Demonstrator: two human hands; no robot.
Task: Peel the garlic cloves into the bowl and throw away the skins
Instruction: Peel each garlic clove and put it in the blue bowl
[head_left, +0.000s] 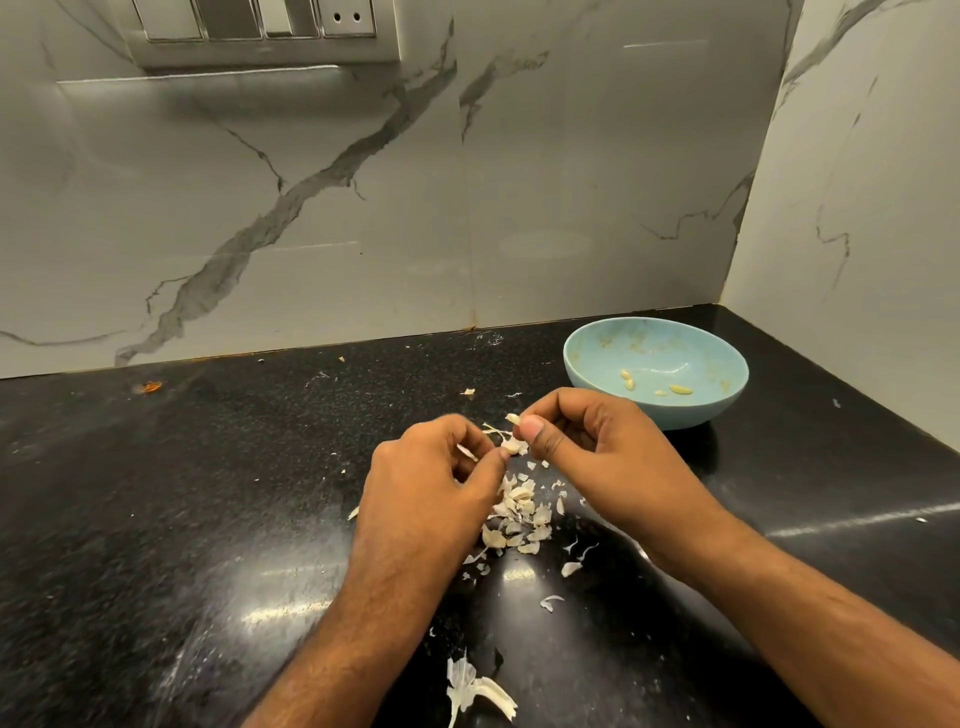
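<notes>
My right hand (587, 447) pinches a small garlic clove (513, 419) between thumb and forefinger above the black counter. My left hand (431, 478) pinches a strip of papery skin (467, 451) that still hangs near the clove. Below the hands lies a heap of garlic cloves and loose skins (519, 519). A light blue bowl (587, 343) stands behind my right hand and holds several peeled cloves (679, 388).
A larger piece of garlic skin and stem (475, 688) lies near the front edge. Skin flakes (570, 568) are scattered over the black counter (208, 493). Marble walls close off the back and right; a switch panel (260, 31) sits high on the back wall.
</notes>
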